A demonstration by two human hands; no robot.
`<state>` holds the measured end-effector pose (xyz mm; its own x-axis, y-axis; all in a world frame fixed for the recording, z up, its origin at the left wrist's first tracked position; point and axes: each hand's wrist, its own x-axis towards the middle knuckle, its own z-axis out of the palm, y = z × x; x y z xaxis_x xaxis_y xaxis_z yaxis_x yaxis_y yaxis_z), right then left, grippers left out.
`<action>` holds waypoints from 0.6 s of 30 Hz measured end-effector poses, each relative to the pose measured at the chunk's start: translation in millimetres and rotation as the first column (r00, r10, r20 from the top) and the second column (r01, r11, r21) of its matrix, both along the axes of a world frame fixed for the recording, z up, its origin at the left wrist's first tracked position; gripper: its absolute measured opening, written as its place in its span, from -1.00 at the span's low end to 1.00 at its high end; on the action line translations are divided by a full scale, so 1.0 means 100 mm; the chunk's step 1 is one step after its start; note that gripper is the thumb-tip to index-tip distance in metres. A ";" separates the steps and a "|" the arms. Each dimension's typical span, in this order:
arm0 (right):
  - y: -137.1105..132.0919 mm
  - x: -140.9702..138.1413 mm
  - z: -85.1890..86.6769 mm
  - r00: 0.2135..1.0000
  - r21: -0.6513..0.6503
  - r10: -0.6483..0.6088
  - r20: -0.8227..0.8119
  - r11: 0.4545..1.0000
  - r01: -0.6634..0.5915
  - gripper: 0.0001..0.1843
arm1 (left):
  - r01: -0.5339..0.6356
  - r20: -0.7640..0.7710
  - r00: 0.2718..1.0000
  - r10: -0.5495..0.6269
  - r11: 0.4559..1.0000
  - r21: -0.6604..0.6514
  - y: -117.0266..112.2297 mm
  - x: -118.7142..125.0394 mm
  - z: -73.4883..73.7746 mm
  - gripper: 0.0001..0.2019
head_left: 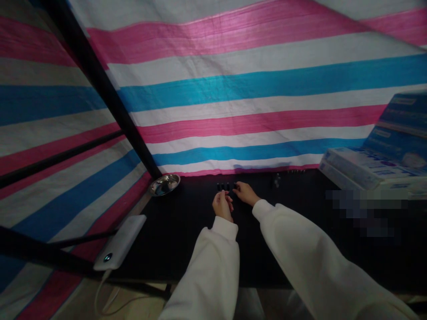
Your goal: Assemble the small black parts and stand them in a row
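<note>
Several small black upright pieces [223, 186] stand in a short row on the black table [187, 222]; their exact kind is too small to make out. My right hand [246, 194] is at the right end of that row, thumb and finger pinched on one small black piece [235, 185]. Just in front of the row, my left hand [222, 205] has its fingers curled together. Whatever lies inside them, if anything, is hidden.
A shiny metal bowl [164, 185] sits at the back left. A white power bank [120, 242] with a cable lies at the left edge. Small clear or grey pieces [277, 180] stand right of my hands. Blue and white boxes [367, 169] are stacked at the right.
</note>
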<state>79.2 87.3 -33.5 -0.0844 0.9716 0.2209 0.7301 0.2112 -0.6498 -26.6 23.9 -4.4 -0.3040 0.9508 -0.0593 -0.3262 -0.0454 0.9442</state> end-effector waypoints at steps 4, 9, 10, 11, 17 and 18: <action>0.03 -0.05 -0.01 1.000 0.003 0.021 0.021 1.000 -0.021 -0.87 | 0.008 0.000 1.000 -0.008 1.000 -0.004 -0.01 0.01 0.02 -0.65; 0.06 -0.06 -0.02 0.996 -0.053 -0.003 0.090 0.999 0.007 -0.85 | 0.016 -0.005 1.000 -0.016 1.000 0.003 -0.01 0.01 0.03 -0.63; 0.08 -0.06 -0.01 0.994 -0.065 -0.006 0.112 0.998 0.013 -0.84 | 0.016 -0.004 1.000 -0.016 1.000 0.006 -0.01 0.01 0.03 -0.63; 0.09 -0.06 -0.01 0.991 -0.077 -0.008 0.130 0.997 0.018 -0.84 | 0.016 -0.003 1.000 -0.016 1.000 0.007 -0.02 0.01 0.03 -0.63; 0.09 -0.01 0.02 0.983 -0.133 0.011 0.182 0.991 0.013 -0.79 | 0.020 -0.007 1.000 -0.020 1.000 0.013 -0.01 0.00 0.01 -0.64; 0.06 0.02 0.03 0.981 -0.140 0.013 0.191 0.990 0.014 -0.77 | 0.020 -0.013 1.000 -0.020 1.000 0.017 0.00 0.00 0.01 -0.63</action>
